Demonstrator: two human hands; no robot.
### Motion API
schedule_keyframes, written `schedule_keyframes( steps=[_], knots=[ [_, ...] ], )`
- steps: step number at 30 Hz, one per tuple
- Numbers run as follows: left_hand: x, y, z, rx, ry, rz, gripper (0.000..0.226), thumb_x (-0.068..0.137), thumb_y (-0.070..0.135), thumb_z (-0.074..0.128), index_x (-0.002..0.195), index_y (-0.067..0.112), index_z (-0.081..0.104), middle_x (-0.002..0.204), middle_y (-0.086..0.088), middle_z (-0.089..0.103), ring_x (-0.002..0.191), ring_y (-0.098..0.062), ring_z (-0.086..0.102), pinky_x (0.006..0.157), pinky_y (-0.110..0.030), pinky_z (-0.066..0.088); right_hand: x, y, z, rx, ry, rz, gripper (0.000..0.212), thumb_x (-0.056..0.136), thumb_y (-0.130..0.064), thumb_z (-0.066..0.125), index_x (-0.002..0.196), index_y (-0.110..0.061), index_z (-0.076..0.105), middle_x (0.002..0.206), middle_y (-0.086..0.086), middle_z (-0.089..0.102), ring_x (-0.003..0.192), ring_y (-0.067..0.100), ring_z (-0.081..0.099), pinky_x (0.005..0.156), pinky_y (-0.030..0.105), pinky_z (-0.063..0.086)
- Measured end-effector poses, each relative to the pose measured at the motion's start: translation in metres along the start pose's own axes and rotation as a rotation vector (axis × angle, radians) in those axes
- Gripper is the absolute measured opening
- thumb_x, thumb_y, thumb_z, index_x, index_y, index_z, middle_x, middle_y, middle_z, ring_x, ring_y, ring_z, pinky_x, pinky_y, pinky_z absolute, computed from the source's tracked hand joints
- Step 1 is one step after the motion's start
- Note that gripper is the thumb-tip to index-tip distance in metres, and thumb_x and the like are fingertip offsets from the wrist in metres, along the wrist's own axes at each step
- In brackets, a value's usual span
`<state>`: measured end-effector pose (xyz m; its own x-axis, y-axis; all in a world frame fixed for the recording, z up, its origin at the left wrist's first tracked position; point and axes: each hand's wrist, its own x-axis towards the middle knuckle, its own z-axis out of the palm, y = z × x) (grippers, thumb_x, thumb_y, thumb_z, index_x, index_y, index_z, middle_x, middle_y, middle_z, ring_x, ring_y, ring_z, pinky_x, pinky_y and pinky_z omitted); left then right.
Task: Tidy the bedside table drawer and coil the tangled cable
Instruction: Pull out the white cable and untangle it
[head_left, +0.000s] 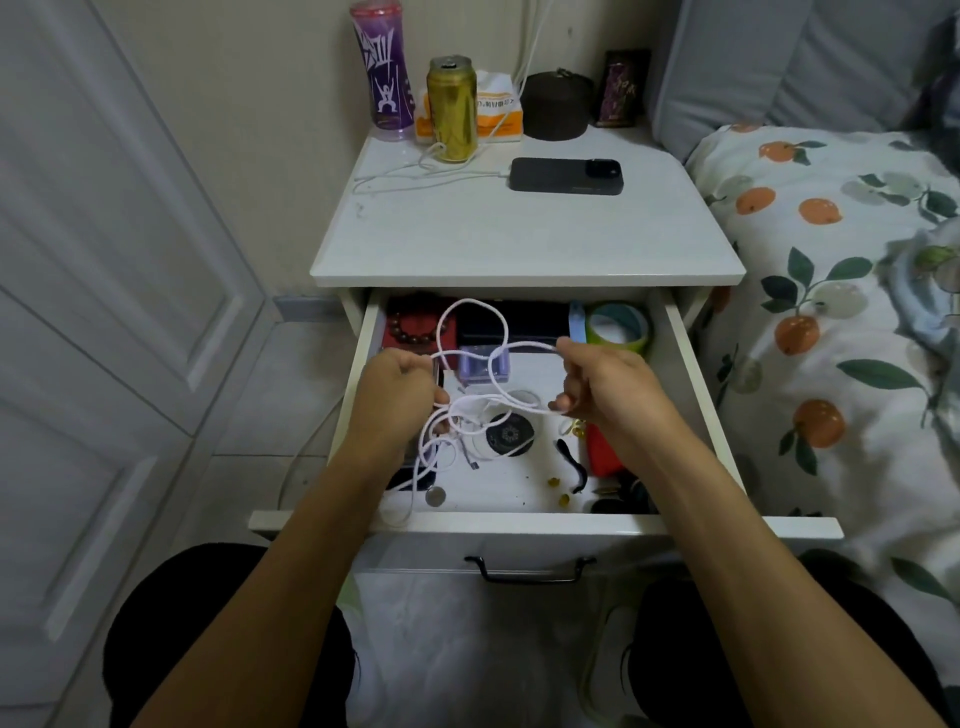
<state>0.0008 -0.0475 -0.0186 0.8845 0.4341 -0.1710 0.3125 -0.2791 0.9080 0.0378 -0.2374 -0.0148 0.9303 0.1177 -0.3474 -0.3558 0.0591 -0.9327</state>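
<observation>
The white bedside table's drawer (519, 524) stands pulled out below the tabletop. Over it I hold a tangled white cable (470, 312) in loose loops. My left hand (397, 387) grips a bunch of the cable at the left. My right hand (605, 382) pinches a strand at the right, stretching it between both hands. One end of the cable trails down over the drawer's front left. Inside the drawer lie a round black-and-white device (511, 435), a lilac box (483, 364), a bead bracelet (413, 327), a tape roll (618, 327), a red item (602, 457) and a coin (435, 497).
On the tabletop (519, 234) rest a dark phone (566, 175) on a charging cable, a gold can (452, 109), a purple tumbler (382, 67), a tissue pack (498, 111) and a dark round pouch (557, 106). A bed with fruit-print cover (831, 312) lies right, a panelled door (104, 312) left.
</observation>
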Motion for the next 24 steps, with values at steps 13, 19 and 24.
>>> schedule_keyframes(
  steps=[13, 19, 24],
  knots=[
    [-0.006, -0.001, 0.0, 0.133, -0.09, 0.504, 0.011, 0.091, 0.019, 0.064, 0.083, 0.013, 0.068, 0.053, 0.012, 0.049, 0.049, -0.005, 0.044, 0.051, -0.015, 0.036, -0.007, 0.011, 0.004, -0.89, -0.192, -0.884, 0.031, 0.084, -0.015, 0.06, 0.114, -0.018, 0.069, 0.105, -0.019, 0.062, 0.101, 0.006, 0.054, 0.09, 0.024, 0.044],
    [0.001, -0.012, 0.0, 0.148, 0.003, 0.353, 0.015, 0.093, 0.024, 0.06, 0.085, 0.012, 0.065, 0.077, 0.001, 0.065, 0.072, -0.013, 0.06, 0.067, -0.024, 0.049, -0.012, 0.007, 0.004, -0.587, -0.111, -0.745, 0.011, 0.094, -0.013, 0.061, 0.094, -0.014, 0.073, 0.075, -0.008, 0.07, 0.073, 0.007, 0.066, 0.071, 0.025, 0.054],
    [-0.001, -0.008, -0.001, 0.118, -0.044, 0.306, 0.013, 0.095, 0.018, 0.056, 0.088, 0.008, 0.061, 0.072, -0.003, 0.063, 0.054, -0.001, 0.056, 0.057, -0.019, 0.045, -0.011, 0.004, 0.002, -0.485, -0.326, -0.422, 0.012, 0.093, -0.012, 0.062, 0.104, -0.016, 0.065, 0.072, 0.0, 0.072, 0.068, 0.015, 0.067, 0.068, 0.029, 0.052]
  ],
)
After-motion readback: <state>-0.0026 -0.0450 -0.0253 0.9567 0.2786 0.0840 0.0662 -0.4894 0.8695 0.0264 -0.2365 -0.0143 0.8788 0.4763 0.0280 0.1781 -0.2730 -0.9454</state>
